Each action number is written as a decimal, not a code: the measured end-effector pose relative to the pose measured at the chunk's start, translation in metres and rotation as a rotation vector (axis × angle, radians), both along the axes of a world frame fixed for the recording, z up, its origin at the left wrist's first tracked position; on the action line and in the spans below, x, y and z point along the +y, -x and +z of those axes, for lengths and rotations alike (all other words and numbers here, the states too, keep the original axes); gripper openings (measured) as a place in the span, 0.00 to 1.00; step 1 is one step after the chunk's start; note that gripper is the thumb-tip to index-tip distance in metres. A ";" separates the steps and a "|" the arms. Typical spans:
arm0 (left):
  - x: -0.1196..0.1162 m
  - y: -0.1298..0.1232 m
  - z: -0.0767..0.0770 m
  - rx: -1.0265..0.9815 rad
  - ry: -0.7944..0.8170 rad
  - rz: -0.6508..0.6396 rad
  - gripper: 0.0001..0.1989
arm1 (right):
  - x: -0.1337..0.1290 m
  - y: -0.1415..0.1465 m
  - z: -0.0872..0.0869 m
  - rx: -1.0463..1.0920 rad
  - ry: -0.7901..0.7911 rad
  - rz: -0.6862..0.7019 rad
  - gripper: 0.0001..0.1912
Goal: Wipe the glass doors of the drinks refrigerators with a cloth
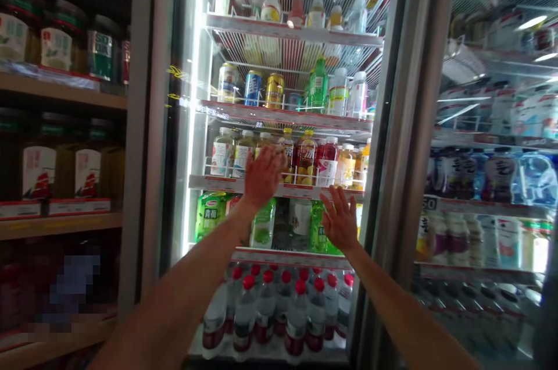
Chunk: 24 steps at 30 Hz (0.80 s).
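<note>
In front of an upright drinks cooler point(405, 125), seen from the head, the left hand point(264, 175) is spread wide before the bottled drinks point(306, 156) on the middle shelf point(218, 184) — whether it touches them, I cannot tell. The right hand point(340, 219), its fingers also wide apart, is lower — partly covering a green pack point(319, 227) on the next shelf down. Drink cans point(274, 91) stand above; red-capped bottles point(267, 306) fill the bottom.

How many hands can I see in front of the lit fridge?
2. The left hand is in front of the bottles in the middle row; the right hand is lower, in front of a green packet. No others show.
</note>
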<state>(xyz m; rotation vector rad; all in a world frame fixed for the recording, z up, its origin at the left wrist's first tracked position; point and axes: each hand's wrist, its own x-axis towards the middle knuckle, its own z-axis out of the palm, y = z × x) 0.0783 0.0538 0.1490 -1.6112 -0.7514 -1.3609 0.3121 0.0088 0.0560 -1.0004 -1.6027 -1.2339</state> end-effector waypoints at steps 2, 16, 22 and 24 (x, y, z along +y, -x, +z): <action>0.006 0.027 0.011 -0.242 0.030 -0.015 0.20 | 0.000 0.001 0.000 0.007 -0.001 0.001 0.27; -0.001 0.005 -0.011 0.071 0.030 -0.043 0.21 | 0.002 -0.001 -0.001 -0.001 0.005 -0.007 0.27; 0.008 0.049 -0.004 -0.260 -0.021 0.040 0.21 | -0.010 0.002 0.009 -0.003 -0.022 0.075 0.29; 0.005 0.038 -0.008 -0.155 -0.045 0.051 0.20 | -0.014 0.009 0.025 -0.016 -0.060 0.111 0.30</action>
